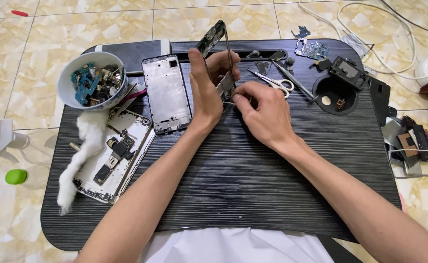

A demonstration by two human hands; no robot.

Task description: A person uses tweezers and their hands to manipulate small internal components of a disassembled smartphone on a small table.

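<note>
A person's left hand (205,90) holds a thin, stripped phone frame (218,53) upright on edge above a black wood-grain surface (253,170), its grip pinching the frame's lower part. The right hand (262,109), just beside that grip, has fingertips pressed together at the frame's bottom edge. Left of the grip lie a flat silver phone chassis (166,93), an opened white phone showing its circuit boards (116,158), a fluffy cotton wad (82,151) and a bowl of parts (93,83). Scissors (275,83) lie beyond the right hand.
</note>
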